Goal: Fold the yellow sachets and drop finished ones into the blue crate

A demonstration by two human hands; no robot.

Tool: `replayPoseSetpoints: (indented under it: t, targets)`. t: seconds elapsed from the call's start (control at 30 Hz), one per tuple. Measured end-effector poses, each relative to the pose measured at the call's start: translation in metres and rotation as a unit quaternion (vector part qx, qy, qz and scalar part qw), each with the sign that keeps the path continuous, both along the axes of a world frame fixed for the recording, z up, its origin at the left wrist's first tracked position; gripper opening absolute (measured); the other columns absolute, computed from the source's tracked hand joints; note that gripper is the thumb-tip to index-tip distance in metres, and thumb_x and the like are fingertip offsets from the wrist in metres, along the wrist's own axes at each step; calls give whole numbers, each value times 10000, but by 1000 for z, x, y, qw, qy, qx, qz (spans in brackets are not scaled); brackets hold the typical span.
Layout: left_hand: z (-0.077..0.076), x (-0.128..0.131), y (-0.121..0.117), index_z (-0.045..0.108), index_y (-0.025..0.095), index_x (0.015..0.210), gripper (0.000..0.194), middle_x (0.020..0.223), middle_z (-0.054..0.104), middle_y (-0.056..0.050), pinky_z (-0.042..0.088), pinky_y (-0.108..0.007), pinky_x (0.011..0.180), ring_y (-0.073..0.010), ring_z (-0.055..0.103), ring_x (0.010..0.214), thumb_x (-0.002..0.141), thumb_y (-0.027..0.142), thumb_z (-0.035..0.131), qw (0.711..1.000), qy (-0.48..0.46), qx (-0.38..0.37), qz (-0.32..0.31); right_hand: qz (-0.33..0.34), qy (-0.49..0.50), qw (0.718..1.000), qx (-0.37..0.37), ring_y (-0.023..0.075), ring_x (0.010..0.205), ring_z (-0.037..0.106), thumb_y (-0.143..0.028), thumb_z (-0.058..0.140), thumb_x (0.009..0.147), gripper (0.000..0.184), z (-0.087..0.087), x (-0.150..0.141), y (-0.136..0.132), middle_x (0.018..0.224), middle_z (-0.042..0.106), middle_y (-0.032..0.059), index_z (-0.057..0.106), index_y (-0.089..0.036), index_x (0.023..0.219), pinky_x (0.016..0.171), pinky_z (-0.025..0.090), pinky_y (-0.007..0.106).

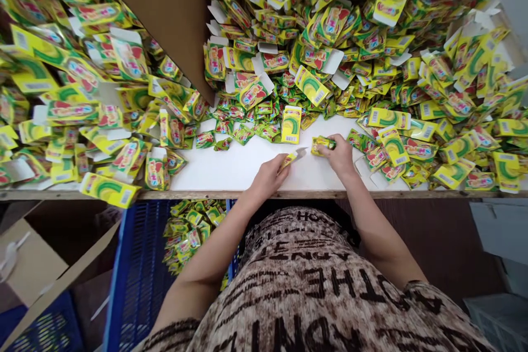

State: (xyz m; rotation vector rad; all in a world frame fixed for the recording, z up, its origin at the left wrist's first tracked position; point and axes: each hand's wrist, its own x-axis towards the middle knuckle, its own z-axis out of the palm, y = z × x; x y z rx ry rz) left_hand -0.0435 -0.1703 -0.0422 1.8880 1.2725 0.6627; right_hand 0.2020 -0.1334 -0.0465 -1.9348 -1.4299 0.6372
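Observation:
My left hand [270,175] rests on the white table [239,168] with its fingers closed round a small yellow carton [291,158] whose white flap points right. A little to the right, my right hand [339,155] pinches a small yellow-green packet [322,144] at its fingertips. The two items lie close together, just apart. A flat yellow carton [291,124] with a barcode lies just beyond my hands.
Heaps of yellow-green cartons [371,55] and packets [243,121] cover the table's back and both sides. A brown cardboard divider [169,11] stands at the back left. Below the table edge a blue crate [136,275] holds filled cartons [190,231].

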Motion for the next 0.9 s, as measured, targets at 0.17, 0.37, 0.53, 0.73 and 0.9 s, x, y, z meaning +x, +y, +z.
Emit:
replayPoseSetpoints:
  t: [0.17, 0.37, 0.53, 0.73, 0.9]
  targets:
    - [-6, 20, -6, 617, 167, 1027, 330, 959, 696, -42, 503, -277, 781, -183, 618, 871, 873, 459, 612, 956, -226, -170, 74, 70, 132, 971, 187, 179, 830, 652, -428, 719, 820, 330, 36, -18, -11, 977, 718, 36, 678, -200, 1054, 727, 527, 304]
    - [-11, 23, -13, 621, 179, 947, 285, 845, 660, -10, 446, -262, 738, -161, 556, 788, 889, 454, 574, 970, -159, -160, 93, 184, 63, 955, 223, 187, 901, 667, -326, 666, 902, 204, 67, -22, -21, 997, 730, 47, 702, -222, 1074, 795, 530, 321]
    - [-7, 23, -15, 606, 186, 914, 276, 796, 632, 9, 412, -255, 704, -153, 544, 766, 907, 454, 539, 977, -126, -151, 81, 255, 42, 955, 143, 185, 877, 635, -272, 669, 897, 171, 69, -18, -20, 960, 667, 52, 711, -196, 1044, 797, 507, 313]
    - [-2, 31, -22, 567, 193, 826, 242, 714, 571, 30, 372, -251, 669, -142, 494, 718, 906, 420, 538, 983, -91, -143, 76, 377, -127, 917, -21, 177, 815, 572, -117, 551, 907, 174, 83, -21, -16, 898, 545, 55, 717, -171, 914, 766, 440, 295]
    - [1, 33, -25, 557, 188, 816, 255, 714, 539, 40, 351, -244, 656, -130, 462, 708, 880, 431, 595, 971, -151, -169, 75, 487, -160, 857, -56, 204, 887, 582, -91, 558, 877, 188, 102, -23, -9, 997, 593, 89, 682, -171, 994, 760, 430, 295]
